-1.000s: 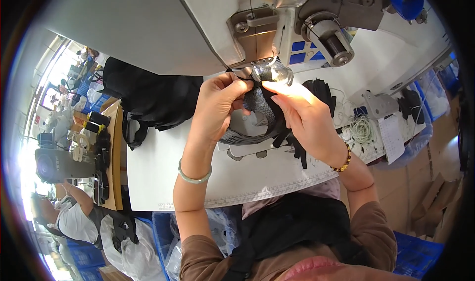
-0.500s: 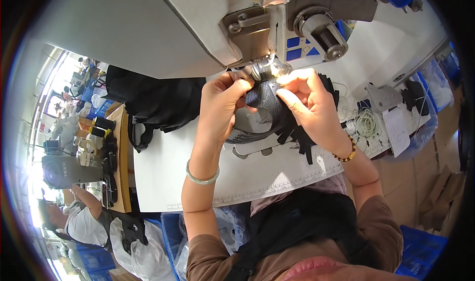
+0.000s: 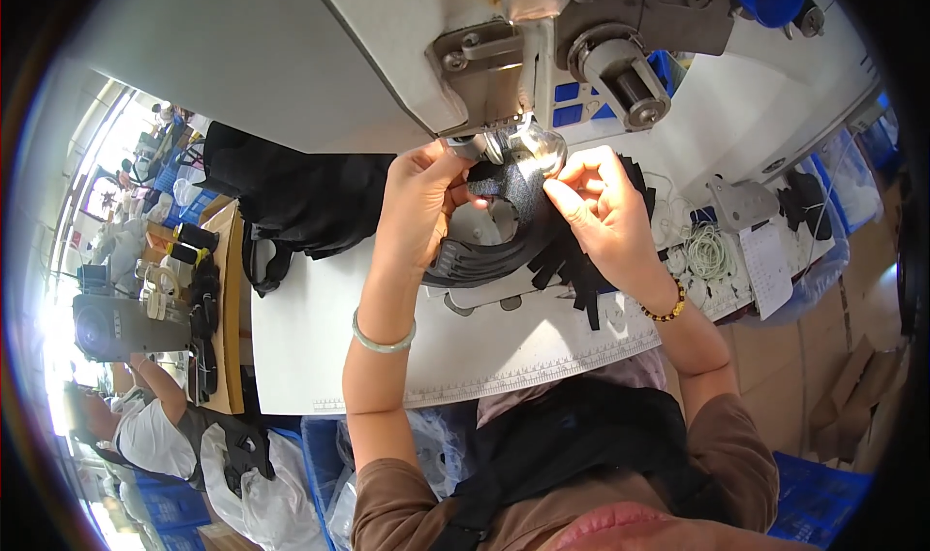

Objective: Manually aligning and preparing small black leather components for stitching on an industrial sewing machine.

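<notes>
A dark woven fabric piece (image 3: 518, 188) lies under the sewing head of a sewing machine (image 3: 480, 52) and curves toward me in a loop. Thumb and fingers of my left hand (image 3: 417, 207) are closed at the left edge of the fabric, close beside the metal parts at the needle. On the other side, my right hand (image 3: 610, 221) pinches the fabric's right edge with thumb and forefinger, next to a shiny rounded metal part (image 3: 544, 149). The fingers hide the exact grip. Black strips (image 3: 578, 284) hang beside the loop, below my right hand.
Black cloth (image 3: 300, 197) is heaped on the white table (image 3: 320, 357) at left. A ruler strip (image 3: 542, 372) runs along the near edge. Tangled pale cord (image 3: 712, 251) and a paper sheet (image 3: 765, 270) lie at right. Another person (image 3: 155, 430) sits at far left.
My hands have come slightly farther apart, still at the fabric's two edges. More of the loop's lower band shows below my left hand. The whole view has shifted a little.
</notes>
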`<act>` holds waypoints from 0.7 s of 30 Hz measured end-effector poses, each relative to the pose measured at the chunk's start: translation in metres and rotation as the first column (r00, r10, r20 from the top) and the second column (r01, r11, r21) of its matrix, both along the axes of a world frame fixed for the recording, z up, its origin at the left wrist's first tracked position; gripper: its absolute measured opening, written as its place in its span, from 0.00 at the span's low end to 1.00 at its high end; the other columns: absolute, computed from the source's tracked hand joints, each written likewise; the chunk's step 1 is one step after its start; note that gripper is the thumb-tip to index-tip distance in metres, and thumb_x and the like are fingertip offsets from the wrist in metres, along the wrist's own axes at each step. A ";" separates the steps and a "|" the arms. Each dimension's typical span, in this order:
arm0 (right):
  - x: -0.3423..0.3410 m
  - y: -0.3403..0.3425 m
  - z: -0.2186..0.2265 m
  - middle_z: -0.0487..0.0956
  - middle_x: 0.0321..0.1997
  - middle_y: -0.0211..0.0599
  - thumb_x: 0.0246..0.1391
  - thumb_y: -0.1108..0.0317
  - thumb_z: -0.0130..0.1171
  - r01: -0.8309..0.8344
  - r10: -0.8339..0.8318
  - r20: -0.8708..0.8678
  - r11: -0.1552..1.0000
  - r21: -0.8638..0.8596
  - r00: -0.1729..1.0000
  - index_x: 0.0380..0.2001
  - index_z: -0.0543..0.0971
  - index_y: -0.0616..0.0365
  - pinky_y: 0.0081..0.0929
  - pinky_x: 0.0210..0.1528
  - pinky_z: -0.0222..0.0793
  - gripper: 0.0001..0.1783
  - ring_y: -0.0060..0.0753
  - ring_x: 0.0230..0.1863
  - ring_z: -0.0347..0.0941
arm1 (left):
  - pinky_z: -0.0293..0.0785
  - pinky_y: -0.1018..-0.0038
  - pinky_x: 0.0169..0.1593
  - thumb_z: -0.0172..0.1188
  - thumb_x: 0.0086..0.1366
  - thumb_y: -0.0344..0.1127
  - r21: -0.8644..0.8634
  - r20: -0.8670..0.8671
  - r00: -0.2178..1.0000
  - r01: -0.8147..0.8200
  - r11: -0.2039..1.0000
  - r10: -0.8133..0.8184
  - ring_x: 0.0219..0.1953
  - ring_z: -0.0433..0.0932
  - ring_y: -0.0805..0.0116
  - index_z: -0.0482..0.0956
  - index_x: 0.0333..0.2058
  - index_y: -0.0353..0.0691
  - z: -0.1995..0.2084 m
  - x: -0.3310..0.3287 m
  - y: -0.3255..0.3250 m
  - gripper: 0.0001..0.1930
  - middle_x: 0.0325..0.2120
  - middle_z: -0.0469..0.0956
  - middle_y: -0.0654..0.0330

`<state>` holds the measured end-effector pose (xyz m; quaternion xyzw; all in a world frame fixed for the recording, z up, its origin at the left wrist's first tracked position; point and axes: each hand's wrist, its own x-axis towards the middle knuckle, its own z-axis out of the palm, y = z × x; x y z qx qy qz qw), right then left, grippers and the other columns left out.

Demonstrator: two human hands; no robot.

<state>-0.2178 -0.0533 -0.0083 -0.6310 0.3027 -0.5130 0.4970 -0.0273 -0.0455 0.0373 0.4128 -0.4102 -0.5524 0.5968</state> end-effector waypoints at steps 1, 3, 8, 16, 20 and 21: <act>0.001 -0.002 -0.003 0.71 0.24 0.26 0.55 0.71 0.56 0.027 -0.027 0.002 0.997 -0.069 1.000 0.34 0.65 0.61 0.11 0.22 0.55 0.10 0.06 0.20 0.59 | 0.74 0.80 0.22 0.54 0.59 0.26 -0.017 -0.017 0.999 0.029 0.999 -0.029 0.21 0.74 0.75 0.74 0.27 0.30 -0.002 0.002 0.000 0.05 0.25 0.74 0.58; 0.000 -0.004 -0.005 0.70 0.22 0.25 0.55 0.71 0.56 0.056 -0.055 0.006 0.989 -0.136 0.998 0.33 0.66 0.61 0.11 0.21 0.54 0.10 0.07 0.19 0.58 | 0.73 0.80 0.22 0.54 0.59 0.26 -0.003 0.046 0.999 0.023 1.000 -0.023 0.21 0.74 0.75 0.74 0.27 0.30 0.001 0.004 0.003 0.04 0.26 0.75 0.58; -0.006 -0.008 -0.008 0.67 0.18 0.24 0.54 0.72 0.56 0.085 -0.086 0.009 0.970 -0.229 0.996 0.32 0.65 0.60 0.13 0.19 0.51 0.09 0.08 0.17 0.55 | 0.72 0.81 0.21 0.53 0.59 0.26 0.010 0.075 0.995 0.071 0.997 -0.072 0.21 0.75 0.74 0.74 0.31 0.28 0.002 0.004 0.008 0.05 0.26 0.76 0.57; -0.007 -0.008 -0.008 0.67 0.20 0.24 0.53 0.72 0.56 0.096 -0.084 0.059 0.965 -0.244 0.995 0.33 0.64 0.60 0.13 0.19 0.51 0.10 0.09 0.17 0.55 | 0.72 0.80 0.20 0.52 0.59 0.25 -0.010 0.063 0.997 0.053 0.999 -0.053 0.20 0.75 0.73 0.74 0.31 0.27 -0.003 0.004 0.004 0.06 0.26 0.76 0.55; -0.010 -0.011 -0.010 0.67 0.21 0.24 0.52 0.73 0.57 0.149 -0.135 0.065 0.938 -0.312 0.989 0.33 0.65 0.59 0.13 0.20 0.52 0.10 0.10 0.18 0.55 | 0.72 0.80 0.20 0.52 0.60 0.25 -0.017 0.068 0.996 0.059 0.998 -0.058 0.20 0.75 0.73 0.74 0.30 0.28 -0.006 0.007 0.000 0.05 0.26 0.76 0.55; -0.010 -0.010 -0.009 0.67 0.21 0.24 0.52 0.73 0.57 0.143 -0.130 0.062 0.940 -0.310 0.990 0.33 0.65 0.59 0.13 0.20 0.52 0.10 0.10 0.18 0.55 | 0.72 0.80 0.20 0.52 0.60 0.25 -0.014 0.065 0.996 0.054 0.998 -0.053 0.20 0.75 0.73 0.74 0.30 0.28 -0.006 0.007 0.001 0.05 0.26 0.76 0.55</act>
